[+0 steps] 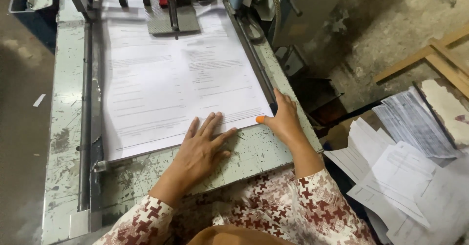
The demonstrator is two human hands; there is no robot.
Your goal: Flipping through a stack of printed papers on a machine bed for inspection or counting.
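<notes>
A stack of large white printed sheets [171,84] lies flat on a worn, pale green metal machine table [66,142]. My left hand [202,145] rests flat, fingers spread, on the near edge of the stack. My right hand [283,120] presses against the stack's near right corner, with an orange tip on its thumb. Neither hand holds anything. Both sleeves carry a red and white pattern.
A metal guide rail [88,118] runs along the left side of the sheets. Machine parts and a grey foot plate [173,20] stand at the far end. Loose printed papers [405,167] lie in a pile on the right, beside wooden slats [430,54].
</notes>
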